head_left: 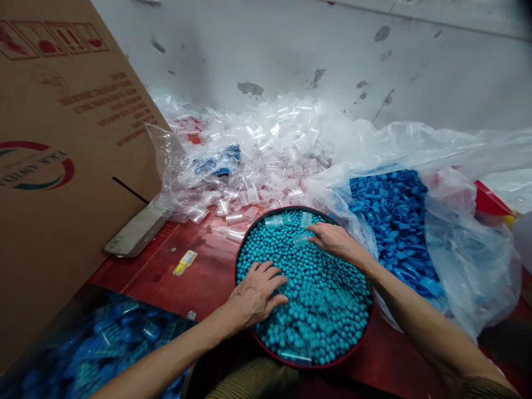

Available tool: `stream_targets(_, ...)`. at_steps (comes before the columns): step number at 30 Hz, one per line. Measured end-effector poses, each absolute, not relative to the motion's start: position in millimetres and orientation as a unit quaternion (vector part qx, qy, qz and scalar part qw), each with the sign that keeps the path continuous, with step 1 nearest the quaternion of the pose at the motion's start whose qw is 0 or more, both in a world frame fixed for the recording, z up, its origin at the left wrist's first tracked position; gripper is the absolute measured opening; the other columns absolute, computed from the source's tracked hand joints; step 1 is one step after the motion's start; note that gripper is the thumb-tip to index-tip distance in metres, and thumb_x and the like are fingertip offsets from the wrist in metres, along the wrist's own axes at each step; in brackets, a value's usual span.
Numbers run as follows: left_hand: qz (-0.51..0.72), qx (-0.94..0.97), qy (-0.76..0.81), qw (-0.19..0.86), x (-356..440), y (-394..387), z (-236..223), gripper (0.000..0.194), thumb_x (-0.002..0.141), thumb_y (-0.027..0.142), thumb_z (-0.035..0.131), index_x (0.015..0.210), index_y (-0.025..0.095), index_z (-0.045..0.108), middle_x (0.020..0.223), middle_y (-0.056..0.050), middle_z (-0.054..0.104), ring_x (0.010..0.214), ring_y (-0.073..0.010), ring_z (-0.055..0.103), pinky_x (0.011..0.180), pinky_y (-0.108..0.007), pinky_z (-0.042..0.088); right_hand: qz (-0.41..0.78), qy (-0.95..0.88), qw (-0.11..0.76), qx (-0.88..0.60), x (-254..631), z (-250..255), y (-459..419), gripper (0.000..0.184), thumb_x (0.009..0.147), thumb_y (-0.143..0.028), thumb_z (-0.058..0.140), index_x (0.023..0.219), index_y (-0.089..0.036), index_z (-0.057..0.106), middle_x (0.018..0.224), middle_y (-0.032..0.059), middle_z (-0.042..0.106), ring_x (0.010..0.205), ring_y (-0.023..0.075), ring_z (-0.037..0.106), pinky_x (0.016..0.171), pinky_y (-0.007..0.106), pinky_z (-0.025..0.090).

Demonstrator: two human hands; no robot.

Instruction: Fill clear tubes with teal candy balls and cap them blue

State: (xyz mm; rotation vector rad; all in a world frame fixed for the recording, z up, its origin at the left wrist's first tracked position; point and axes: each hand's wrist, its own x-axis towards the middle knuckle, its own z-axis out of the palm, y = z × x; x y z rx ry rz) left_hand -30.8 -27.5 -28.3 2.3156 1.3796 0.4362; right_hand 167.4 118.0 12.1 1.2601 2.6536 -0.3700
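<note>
A round red-rimmed tray (257,231) in front of me is heaped with small teal balls (316,310). My left hand (254,293) lies flat on the balls at the tray's left side, fingers spread. My right hand (334,241) rests at the tray's far right, its fingertips pinched on a small clear plastic tube (302,238). A few more clear tubes (276,220) lie on the balls near the far rim.
A heap of clear plastic tubes (266,149) fills the floor behind the tray. A clear bag of blue caps (394,221) sits at right. A big cardboard box (62,155) stands at left, with a dark bin of filled blue tubes (103,343) below it.
</note>
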Motion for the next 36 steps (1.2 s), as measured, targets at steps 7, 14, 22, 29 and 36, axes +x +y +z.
stream_targets(7, 0.159, 0.828, 0.499, 0.198, -33, -29, -31, 0.032, 0.079, 0.042, 0.043, 0.104, 0.025, 0.054, 0.106, -0.006, 0.055, 0.109, -0.0245, 0.04, 0.093, -0.047, 0.026, -0.066, 0.847, 0.084, 0.521, 130, -11, 106, 0.04, 0.081, -0.046, 0.04, 0.094, -0.01, 0.055, 0.092, 0.0217, 0.057, 0.081, 0.0298, 0.059, 0.064, 0.036, 0.043)
stream_targets(14, 0.318, 0.721, 0.579, 0.209, -22, 0, -23, 0.039, 0.078, 0.029, 0.048, 0.115, 0.018, 0.044, 0.111, -0.01, 0.053, 0.102, -0.0212, 0.047, 0.089, -0.039, 0.036, -0.428, 0.751, -0.066, 0.498, 143, -5, 108, 0.034, 0.081, -0.047, 0.038, 0.091, -0.017, 0.048, 0.07, 0.004, 0.058, 0.06, 0.0153, 0.054, 0.054, 0.026, 0.041)
stream_targets(22, 0.406, 0.63, 0.532, 0.393, 4, 31, -26, 0.038, 0.072, 0.02, 0.054, 0.11, 0.017, 0.046, 0.087, -0.003, 0.059, 0.075, -0.0146, 0.055, 0.07, -0.029, 0.045, -0.733, 0.551, -0.088, 0.389, 143, -17, 99, 0.044, 0.076, -0.06, 0.034, 0.078, -0.017, 0.045, 0.048, -0.0073, 0.035, 0.036, 0.0047, 0.029, 0.033, 0.016, 0.023)
stream_targets(29, 0.457, 0.541, 0.561, 0.429, 7, 28, -26, 0.033, 0.07, 0.018, 0.053, 0.103, 0.016, 0.051, 0.073, 0.001, 0.056, 0.063, -0.0105, 0.053, 0.061, -0.023, 0.043, -0.587, 0.673, -0.125, 0.432, 138, -8, 93, 0.036, 0.076, -0.05, 0.046, 0.088, -0.016, 0.049, 0.064, -0.0012, 0.049, 0.049, 0.008, 0.045, 0.037, 0.017, 0.036)
stream_targets(36, 0.443, 0.516, 0.536, 0.5, -17, 34, -28, 0.042, 0.069, 0.027, 0.058, 0.106, 0.012, 0.048, 0.067, 0.001, 0.055, 0.058, -0.0105, 0.052, 0.056, -0.023, 0.042, -0.397, 0.826, -0.141, 0.375, 134, 4, 94, 0.051, 0.069, -0.038, 0.059, 0.112, -0.013, 0.048, 0.093, 0.0062, 0.052, 0.075, 0.0149, 0.05, 0.07, 0.03, 0.043)
